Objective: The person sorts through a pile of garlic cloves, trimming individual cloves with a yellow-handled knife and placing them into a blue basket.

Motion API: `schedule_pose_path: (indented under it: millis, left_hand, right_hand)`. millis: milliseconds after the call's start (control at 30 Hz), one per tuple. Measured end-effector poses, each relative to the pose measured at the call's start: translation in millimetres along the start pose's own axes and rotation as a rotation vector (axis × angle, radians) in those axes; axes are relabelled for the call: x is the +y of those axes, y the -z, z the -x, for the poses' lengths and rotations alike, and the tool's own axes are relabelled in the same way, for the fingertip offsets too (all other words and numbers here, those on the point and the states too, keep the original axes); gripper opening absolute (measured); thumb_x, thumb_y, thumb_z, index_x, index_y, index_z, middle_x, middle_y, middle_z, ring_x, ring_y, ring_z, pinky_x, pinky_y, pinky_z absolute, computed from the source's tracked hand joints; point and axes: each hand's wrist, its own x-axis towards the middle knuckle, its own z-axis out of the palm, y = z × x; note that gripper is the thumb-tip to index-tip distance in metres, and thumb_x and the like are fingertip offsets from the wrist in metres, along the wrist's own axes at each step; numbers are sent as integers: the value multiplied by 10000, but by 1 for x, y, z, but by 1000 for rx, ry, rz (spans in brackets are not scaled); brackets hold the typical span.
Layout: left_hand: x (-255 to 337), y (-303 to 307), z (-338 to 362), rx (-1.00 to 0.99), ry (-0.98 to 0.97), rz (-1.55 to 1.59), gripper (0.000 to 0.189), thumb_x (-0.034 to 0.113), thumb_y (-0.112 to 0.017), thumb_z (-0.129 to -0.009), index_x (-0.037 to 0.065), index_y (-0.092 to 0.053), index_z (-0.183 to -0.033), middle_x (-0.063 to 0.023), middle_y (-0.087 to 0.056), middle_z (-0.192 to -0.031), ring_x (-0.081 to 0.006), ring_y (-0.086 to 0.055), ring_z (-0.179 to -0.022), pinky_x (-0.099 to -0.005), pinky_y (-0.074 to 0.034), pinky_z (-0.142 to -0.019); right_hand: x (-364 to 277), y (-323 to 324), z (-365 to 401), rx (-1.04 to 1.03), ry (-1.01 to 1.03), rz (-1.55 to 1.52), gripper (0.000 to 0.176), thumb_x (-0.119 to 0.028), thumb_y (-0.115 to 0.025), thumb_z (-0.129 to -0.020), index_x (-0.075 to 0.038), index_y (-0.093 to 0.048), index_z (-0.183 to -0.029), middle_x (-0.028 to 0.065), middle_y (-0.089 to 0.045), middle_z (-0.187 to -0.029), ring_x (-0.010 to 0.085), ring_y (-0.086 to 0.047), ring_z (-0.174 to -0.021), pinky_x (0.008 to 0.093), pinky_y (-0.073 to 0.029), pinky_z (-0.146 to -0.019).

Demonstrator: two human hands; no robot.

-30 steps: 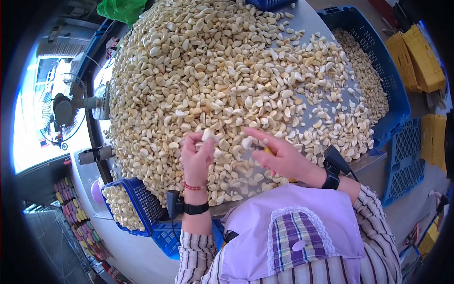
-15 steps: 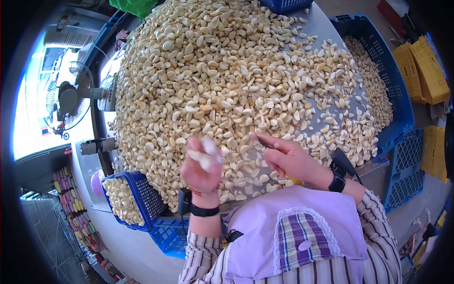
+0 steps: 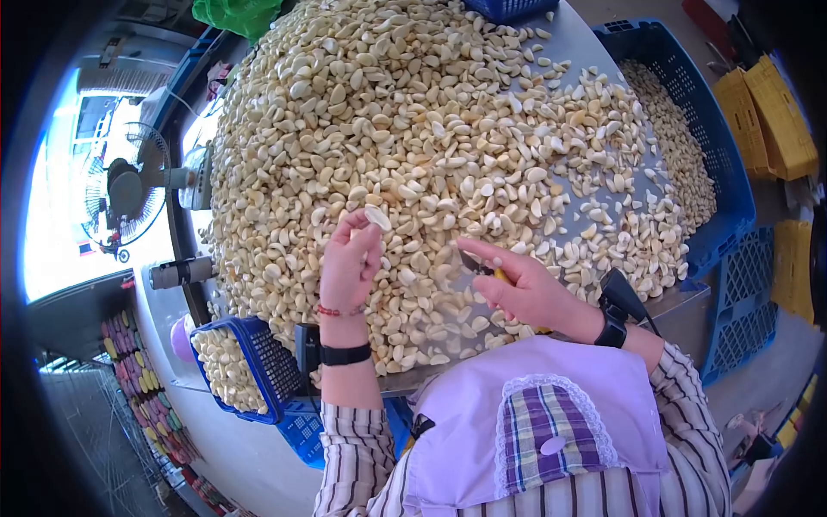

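Note:
Peeled garlic cloves (image 3: 370,112) lie in a broad heap across a metal table (image 3: 575,43). My left hand (image 3: 349,267) is over the near part of the heap, its thumb and fingers pinching one pale garlic clove (image 3: 377,218). To its right, my right hand (image 3: 534,291) is closed around a small knife (image 3: 473,263) with a dark blade and a yellow handle, the index finger stretched along it. The blade points left, apart from the held clove. Part of the handle is hidden in the palm.
At the table's left corner stands a blue basket (image 3: 274,366) of cloves. A larger blue crate (image 3: 732,181) with more cloves is at the right. A fan (image 3: 129,185) is at the left; yellow crates (image 3: 780,116) are at far right. Another blue basket (image 3: 508,7) sits at the back.
My left hand has moved up and slightly left, turning from palm up with pale cloves in it to pinching one clove. My right hand stays almost in place with the knife.

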Motion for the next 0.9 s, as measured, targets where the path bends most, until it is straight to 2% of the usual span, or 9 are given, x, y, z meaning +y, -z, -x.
schedule_pose_path:
  millis: [67, 133, 300, 400, 500, 633, 833, 867, 900]
  left_hand:
    - [-13, 0, 11, -238, 68, 273, 132, 39, -573, -873, 36, -566, -1004, -20, -576, -787, -24, -388, -476, -160, -260, -368]
    - [-14, -17, 28, -214, 108, 289, 134, -2, -599, -833, 17, -567, -961, -25, -573, -723, -23, -397, -481, -157, -255, -389]
    - [-42, -31, 58, -603, 145, 367, 246, 102, -660, -793, 66, -548, -1009, -118, -592, -1014, -110, -531, -614, -188, -403, -477]
    - [-53, -23, 60, -821, 271, 927, 361, 186, -704, -766, 69, -506, -1045, -65, -568, -849, -155, -588, -679, -209, -439, -460]
    - [-52, -10, 50, -499, -132, 862, 370, 258, -677, -831, 77, -493, -1096, -39, -540, -821, -107, -517, -571, -198, -424, -430]
    - [22, 24, 10, 362, -306, -586, 237, 213, -641, -867, 43, -623, -1032, -23, -583, -840, -107, -553, -766, -204, -443, -636]
    - [23, 85, -47, 257, -537, -1219, 246, 138, -637, -861, 20, -648, -1076, 32, -536, -665, -38, -457, -533, -166, -344, -462]
    - [20, 86, -46, 244, -540, -1222, 246, 138, -637, -861, 20, -648, -1076, 32, -536, -665, -38, -457, -533, -166, -344, -462]
    - [26, 71, -30, 159, -315, -775, 251, 144, -651, -848, -3, -650, -1052, 18, -547, -702, -39, -442, -520, -170, -327, -455]
  right_hand:
    - [10, -3, -6, 12, 104, 94, 567, -308, -569, -916, -154, -374, -1425, 24, -559, -791, 91, -495, -631, 253, -465, -622]
    - [28, -7, -18, 143, 560, 379, 592, -304, -587, -899, -142, -368, -1425, 64, -578, -862, 112, -503, -684, 272, -452, -668]
    - [6, -6, -6, -127, 185, 286, 565, -245, -581, -901, -139, -382, -1419, 26, -563, -774, 79, -473, -638, 233, -420, -621]
    - [2, -7, -5, -163, 161, 113, 527, -203, -560, -917, -144, -396, -1414, -35, -507, -663, 39, -424, -539, 196, -398, -539]
    - [-1, 1, -2, 2, -102, -151, 480, -209, -528, -944, -163, -409, -1407, -49, -519, -699, 5, -450, -535, 165, -407, -482]
    - [-3, 2, -1, -40, -88, -212, 478, -216, -530, -945, -165, -411, -1406, -43, -521, -709, 7, -453, -548, 168, -412, -499]
    - [-7, -1, 2, -21, -111, -61, 484, -251, -545, -939, -175, -422, -1401, -43, -517, -707, 7, -457, -578, 180, -420, -524]
    - [-3, 2, 3, -5, -91, -85, 485, -254, -548, -937, -172, -426, -1399, -49, -513, -702, 7, -453, -576, 183, -422, -525]
    - [0, 4, 4, 12, -72, -108, 487, -257, -552, -934, -169, -430, -1397, -54, -510, -697, 6, -449, -573, 185, -423, -525]
